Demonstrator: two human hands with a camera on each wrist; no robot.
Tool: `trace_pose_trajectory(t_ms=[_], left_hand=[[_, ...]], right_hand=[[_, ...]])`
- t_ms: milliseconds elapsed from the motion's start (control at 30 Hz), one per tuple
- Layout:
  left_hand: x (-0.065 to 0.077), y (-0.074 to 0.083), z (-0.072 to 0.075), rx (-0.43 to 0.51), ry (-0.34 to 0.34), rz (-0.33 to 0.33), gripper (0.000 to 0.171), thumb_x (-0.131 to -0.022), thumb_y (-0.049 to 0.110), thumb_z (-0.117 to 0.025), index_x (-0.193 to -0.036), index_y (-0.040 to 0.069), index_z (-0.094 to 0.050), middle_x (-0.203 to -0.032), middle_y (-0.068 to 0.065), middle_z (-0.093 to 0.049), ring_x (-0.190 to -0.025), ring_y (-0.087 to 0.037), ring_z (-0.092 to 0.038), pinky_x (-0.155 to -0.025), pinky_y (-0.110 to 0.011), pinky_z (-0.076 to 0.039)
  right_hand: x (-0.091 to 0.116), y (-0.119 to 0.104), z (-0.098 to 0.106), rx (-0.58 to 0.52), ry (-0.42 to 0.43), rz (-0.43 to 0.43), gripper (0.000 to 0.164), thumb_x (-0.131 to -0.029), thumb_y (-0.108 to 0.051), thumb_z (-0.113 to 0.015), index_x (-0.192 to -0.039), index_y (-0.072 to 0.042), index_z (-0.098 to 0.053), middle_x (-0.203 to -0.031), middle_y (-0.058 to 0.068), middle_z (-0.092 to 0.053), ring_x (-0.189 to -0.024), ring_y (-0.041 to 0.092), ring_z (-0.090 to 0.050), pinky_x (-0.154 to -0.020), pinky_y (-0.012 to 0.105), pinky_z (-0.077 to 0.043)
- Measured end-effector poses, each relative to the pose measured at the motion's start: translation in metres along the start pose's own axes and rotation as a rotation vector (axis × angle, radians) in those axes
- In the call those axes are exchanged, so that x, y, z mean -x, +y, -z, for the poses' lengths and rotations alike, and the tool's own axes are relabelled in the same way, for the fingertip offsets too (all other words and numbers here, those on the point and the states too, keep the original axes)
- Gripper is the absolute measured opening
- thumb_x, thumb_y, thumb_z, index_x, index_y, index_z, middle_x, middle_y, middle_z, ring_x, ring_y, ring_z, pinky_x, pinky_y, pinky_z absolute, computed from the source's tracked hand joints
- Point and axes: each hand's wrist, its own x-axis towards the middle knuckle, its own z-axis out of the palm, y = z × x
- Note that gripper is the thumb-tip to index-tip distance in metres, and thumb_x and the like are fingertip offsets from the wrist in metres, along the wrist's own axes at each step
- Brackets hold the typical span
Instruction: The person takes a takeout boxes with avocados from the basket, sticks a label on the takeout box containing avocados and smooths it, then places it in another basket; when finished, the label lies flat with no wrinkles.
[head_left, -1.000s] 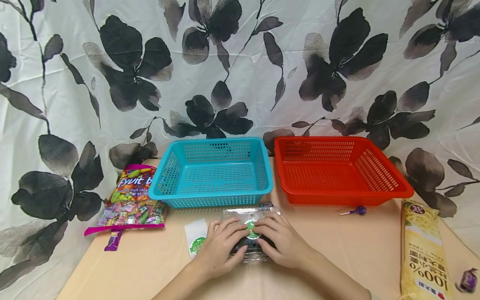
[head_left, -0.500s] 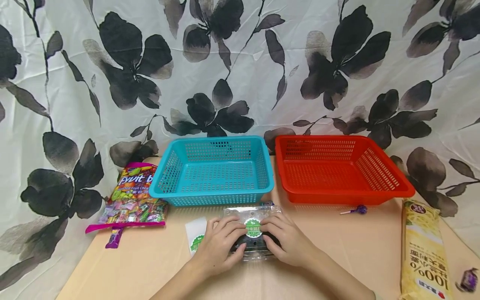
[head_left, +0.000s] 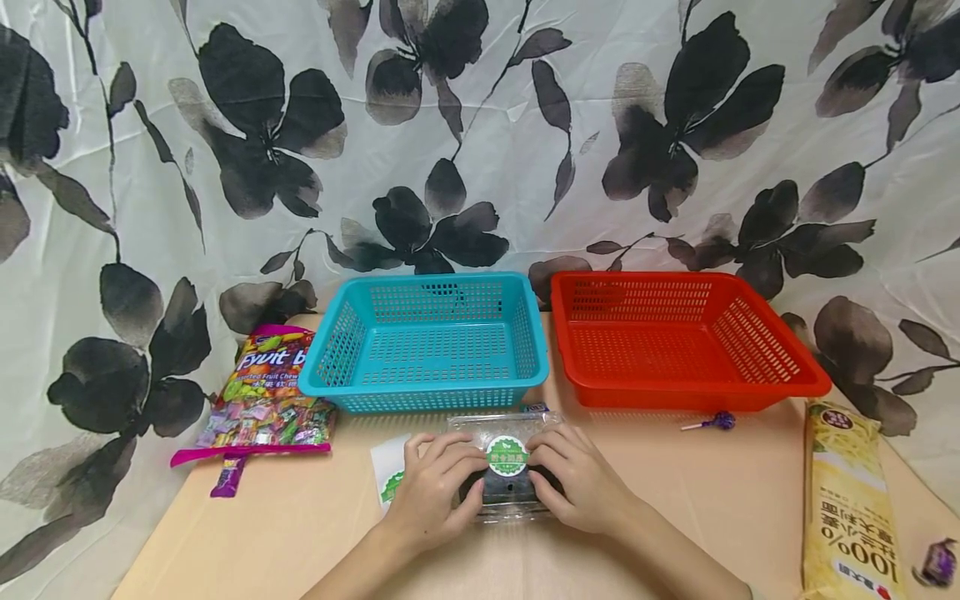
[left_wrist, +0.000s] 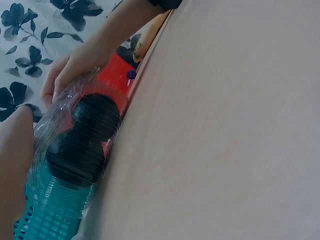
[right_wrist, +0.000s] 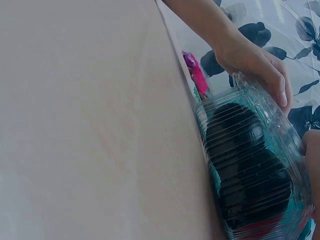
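A clear plastic clamshell box (head_left: pixel 504 427) lies on the table in front of the baskets. Large dark, rounded items (left_wrist: pixel 82 145) show through its ribbed wall; their kind is unclear. Stuck on the lid is a round green-and-white sticker (head_left: pixel 507 456). My left hand (head_left: pixel 435 487) rests on the lid's left part, fingers bent softly and fingertips by the sticker's left edge. On the right part, my right hand (head_left: pixel 573 479) touches the lid the same way. Partly behind the left hand lies a white sheet (head_left: pixel 386 458) with a green sticker.
Behind stand a blue basket (head_left: pixel 435 392) and a red basket (head_left: pixel 690 396). A fruit-chew bag (head_left: pixel 262 408) and a purple-wrapped candy (head_left: pixel 227 477) are left. A lollipop (head_left: pixel 722 421), yellow pasta pack (head_left: pixel 847 500) and another wrapped candy (head_left: pixel 937 562) lie right.
Both hands have drawn slightly apart over the lid, so the round sticker between them now shows whole. The box stays in about the same place.
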Motion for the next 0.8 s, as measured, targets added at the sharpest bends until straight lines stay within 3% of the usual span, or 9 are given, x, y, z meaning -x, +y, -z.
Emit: trace_pose_trajectory(t_ms=[200, 333, 500, 667, 800], left_hand=[[0.003, 0.0, -0.001, 0.056, -0.016, 0.102, 0.019, -0.078, 0.023, -0.053, -0.092, 0.017, -0.064, -0.101, 0.005, -0.061, -0.106, -0.018, -0.049, -0.082, -0.044, -0.026], [0.005, -0.001, -0.002, 0.148, -0.029, 0.24, 0.029, -0.078, 0.02, -0.054, -0.106, 0.014, -0.059, -0.117, 0.0, -0.054, -0.114, -0.021, -0.042, -0.085, -0.041, -0.024], [0.009, -0.003, -0.003, 0.241, -0.054, 0.407, 0.039, -0.081, 0.019, -0.052, -0.119, 0.013, -0.051, -0.133, -0.003, -0.042, -0.124, -0.024, -0.03, -0.093, -0.044, -0.021], [0.011, -0.003, -0.005, 0.32, -0.061, 0.488, 0.046, -0.083, 0.018, -0.05, -0.128, 0.01, -0.042, -0.139, -0.009, -0.033, -0.128, -0.027, -0.024, -0.098, -0.053, -0.022], [0.014, -0.002, -0.007, 0.381, -0.073, 0.541, 0.052, -0.086, 0.019, -0.047, -0.135, 0.013, -0.032, -0.141, -0.011, -0.028, -0.128, -0.031, -0.026, -0.094, -0.059, -0.028]], right_hand=[[0.001, 0.001, 0.001, -0.022, 0.014, -0.032, 0.012, -0.077, -0.02, -0.055, -0.087, -0.016, -0.06, -0.098, -0.002, -0.056, -0.096, 0.013, -0.047, -0.081, 0.029, -0.034], [0.005, 0.004, 0.002, -0.056, 0.044, -0.081, 0.02, -0.077, -0.019, -0.055, -0.095, -0.012, -0.06, -0.104, 0.003, -0.055, -0.1, 0.017, -0.046, -0.087, 0.032, -0.033], [0.011, 0.007, 0.004, -0.132, 0.061, -0.217, 0.032, -0.075, -0.014, -0.058, -0.106, -0.008, -0.058, -0.115, 0.009, -0.05, -0.106, 0.02, -0.04, -0.089, 0.028, -0.031], [0.016, 0.006, 0.005, -0.161, -0.016, -0.379, 0.045, -0.077, -0.013, -0.06, -0.121, -0.012, -0.05, -0.131, 0.007, -0.039, -0.118, 0.022, -0.031, -0.092, 0.04, -0.031], [0.02, 0.003, 0.003, -0.17, -0.078, -0.441, 0.051, -0.081, -0.017, -0.059, -0.129, -0.015, -0.042, -0.137, 0.008, -0.032, -0.122, 0.025, -0.027, -0.091, 0.052, -0.032]])
